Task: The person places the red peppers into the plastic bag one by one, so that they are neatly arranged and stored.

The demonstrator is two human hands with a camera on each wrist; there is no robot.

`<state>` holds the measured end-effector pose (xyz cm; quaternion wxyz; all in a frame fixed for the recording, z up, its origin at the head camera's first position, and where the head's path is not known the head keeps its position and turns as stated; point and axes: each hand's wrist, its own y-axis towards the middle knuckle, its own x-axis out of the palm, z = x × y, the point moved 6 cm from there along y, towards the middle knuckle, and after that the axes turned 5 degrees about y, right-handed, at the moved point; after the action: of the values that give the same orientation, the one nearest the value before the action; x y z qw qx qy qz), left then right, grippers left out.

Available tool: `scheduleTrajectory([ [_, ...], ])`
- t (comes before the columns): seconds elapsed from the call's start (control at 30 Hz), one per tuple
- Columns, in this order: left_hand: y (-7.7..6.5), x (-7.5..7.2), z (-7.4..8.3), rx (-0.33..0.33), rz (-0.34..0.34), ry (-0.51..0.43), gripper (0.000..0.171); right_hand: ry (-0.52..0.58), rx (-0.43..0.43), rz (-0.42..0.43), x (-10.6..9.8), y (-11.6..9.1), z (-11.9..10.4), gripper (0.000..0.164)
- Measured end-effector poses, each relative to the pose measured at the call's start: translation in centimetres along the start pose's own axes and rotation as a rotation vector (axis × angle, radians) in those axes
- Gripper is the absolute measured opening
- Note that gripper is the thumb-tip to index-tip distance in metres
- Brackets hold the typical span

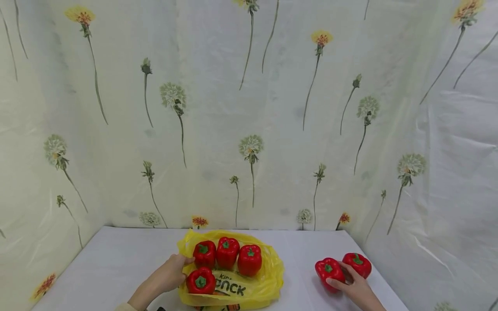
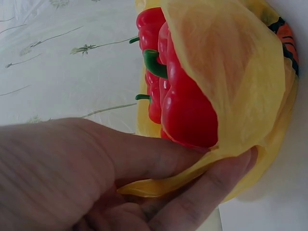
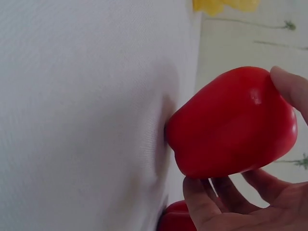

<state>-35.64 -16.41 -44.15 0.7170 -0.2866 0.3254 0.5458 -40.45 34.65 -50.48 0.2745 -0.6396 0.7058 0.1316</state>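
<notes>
While the left hand (image 1: 171,273) pinches the rim of the yellow bag (image 1: 277,276) between thumb and finger, the right hand (image 1: 352,288) grips a loose red pepper (image 1: 324,276) near the right edge of the surface (image 1: 136,255). Thumb on one side, fingers on the other; stem faces up. Whether its base touches the surface cannot be told. A second loose pepper (image 1: 363,268) lies just beyond, nearer the right edge. The bag sits about midway between the side edges, four peppers (image 1: 250,261) inside its rim. Judgement: the step in hand is securing the loose pepper with the bag steadied. The skin looks smooth and probably slippery, so spread fingertips low and wide, and squeeze evenly. Any lift should clear the neighbour, which could roll. Left pinch best kept light: thin plastic may tear, and a hard tug could topple the peppers inside.
</notes>
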Motion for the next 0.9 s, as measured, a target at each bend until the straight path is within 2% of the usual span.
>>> scheduleTrajectory([
  [0.43,-0.08,-0.03,0.06,-0.004,0.007,-0.015,0.048,0.036,0.004,0.033,-0.29,0.73,0.74,0.121],
  [0.63,-0.05,0.02,0.03,-0.011,0.004,-0.001,0.048,0.004,0.018,0.025,-0.34,0.78,0.97,0.126],
  [0.9,0.01,0.05,0.0,-0.021,0.016,0.011,0.048,0.016,0.017,0.034,-0.69,0.4,0.56,0.12],
])
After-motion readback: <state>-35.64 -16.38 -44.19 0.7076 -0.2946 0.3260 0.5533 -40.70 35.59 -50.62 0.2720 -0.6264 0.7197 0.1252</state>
